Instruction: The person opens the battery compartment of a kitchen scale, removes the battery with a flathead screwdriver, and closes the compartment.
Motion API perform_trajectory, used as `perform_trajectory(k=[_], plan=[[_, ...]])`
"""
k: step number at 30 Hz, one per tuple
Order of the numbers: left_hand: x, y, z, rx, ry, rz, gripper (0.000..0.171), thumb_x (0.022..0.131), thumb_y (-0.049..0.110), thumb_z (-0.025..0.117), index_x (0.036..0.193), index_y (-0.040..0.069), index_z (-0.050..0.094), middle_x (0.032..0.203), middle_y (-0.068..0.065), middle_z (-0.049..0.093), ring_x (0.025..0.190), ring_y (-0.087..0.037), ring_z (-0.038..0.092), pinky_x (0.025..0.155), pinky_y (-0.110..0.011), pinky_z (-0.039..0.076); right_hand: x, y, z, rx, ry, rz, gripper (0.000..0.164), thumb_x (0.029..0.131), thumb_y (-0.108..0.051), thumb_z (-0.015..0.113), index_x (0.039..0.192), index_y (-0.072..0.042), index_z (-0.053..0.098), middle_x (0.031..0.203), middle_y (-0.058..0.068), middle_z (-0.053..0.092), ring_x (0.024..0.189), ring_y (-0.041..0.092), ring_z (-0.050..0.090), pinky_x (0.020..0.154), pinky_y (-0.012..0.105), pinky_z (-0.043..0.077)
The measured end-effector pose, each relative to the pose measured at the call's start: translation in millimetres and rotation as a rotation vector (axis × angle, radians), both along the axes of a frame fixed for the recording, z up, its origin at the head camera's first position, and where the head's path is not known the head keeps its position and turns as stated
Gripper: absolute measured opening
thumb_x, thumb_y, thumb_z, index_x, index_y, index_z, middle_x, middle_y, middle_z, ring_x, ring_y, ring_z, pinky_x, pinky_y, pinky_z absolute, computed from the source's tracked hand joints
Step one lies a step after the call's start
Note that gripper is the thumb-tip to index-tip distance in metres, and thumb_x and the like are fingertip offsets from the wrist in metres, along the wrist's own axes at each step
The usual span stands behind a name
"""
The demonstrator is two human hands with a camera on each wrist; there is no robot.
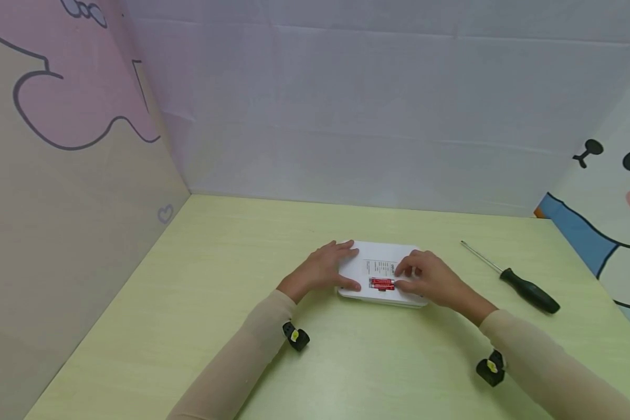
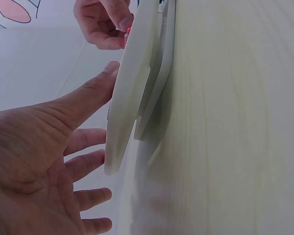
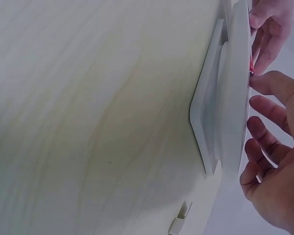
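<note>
A flat white device (image 1: 354, 269), resembling a kitchen scale lying face down, has a printed label (image 1: 380, 268) and red batteries (image 1: 382, 284) in a slot near its front edge. My left hand (image 1: 328, 267) spreads over the device's left end, with its thumb on top and fingers straight. Over the right end is my right hand (image 1: 431, 279); its thumb touches the end of the batteries while the other fingers bend loosely over the surface. In the right wrist view, a thinner white plate (image 3: 206, 107) shows beneath the device's body.
A screwdriver (image 1: 530, 291) with a black handle lies on the table (image 1: 231, 256) to the right. One small white plastic piece (image 3: 179, 223) rests on the table near the device in the right wrist view. Printed panels (image 1: 346, 116) stand around the back and sides.
</note>
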State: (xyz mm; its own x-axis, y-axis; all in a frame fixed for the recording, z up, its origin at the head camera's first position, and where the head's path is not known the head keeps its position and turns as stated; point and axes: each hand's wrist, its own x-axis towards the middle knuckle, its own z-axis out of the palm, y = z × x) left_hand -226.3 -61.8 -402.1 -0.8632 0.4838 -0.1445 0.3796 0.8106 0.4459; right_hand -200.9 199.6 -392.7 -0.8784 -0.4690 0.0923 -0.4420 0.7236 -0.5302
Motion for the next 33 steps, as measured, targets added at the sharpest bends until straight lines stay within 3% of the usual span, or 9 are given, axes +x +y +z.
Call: perform_trajectory(k=[25, 33], plan=[[-0.1, 0, 1.2, 0.008, -0.007, 0.002, 0.088, 0.078, 0.051, 0.078, 0.151, 0.02, 0.039, 0.162, 0.004, 0.024, 0.151, -0.032, 0.017, 0.122, -0.046, 0.017, 2.3, -11, 2.1, 0.112, 0.123, 0.04, 0.007, 0.08, -0.011, 0.073, 0.082, -0.017, 0.072, 0.084, -0.006, 0.061, 0.083, 0.016, 0.048, 0.071, 0.031, 0.041], [0.2, 0, 1.6, 0.012, -0.024, 0.01, 0.088, 0.078, 0.05, 0.078, 0.151, 0.021, 0.039, 0.163, 0.006, 0.023, 0.151, -0.031, 0.016, 0.122, -0.047, 0.017, -4.7, -12, 1.6, 0.091, 0.08, 0.087, 0.009, 0.078, -0.009, 0.072, 0.08, -0.016, 0.068, 0.081, -0.007, 0.059, 0.08, 0.014, 0.048, 0.073, 0.031, 0.042]])
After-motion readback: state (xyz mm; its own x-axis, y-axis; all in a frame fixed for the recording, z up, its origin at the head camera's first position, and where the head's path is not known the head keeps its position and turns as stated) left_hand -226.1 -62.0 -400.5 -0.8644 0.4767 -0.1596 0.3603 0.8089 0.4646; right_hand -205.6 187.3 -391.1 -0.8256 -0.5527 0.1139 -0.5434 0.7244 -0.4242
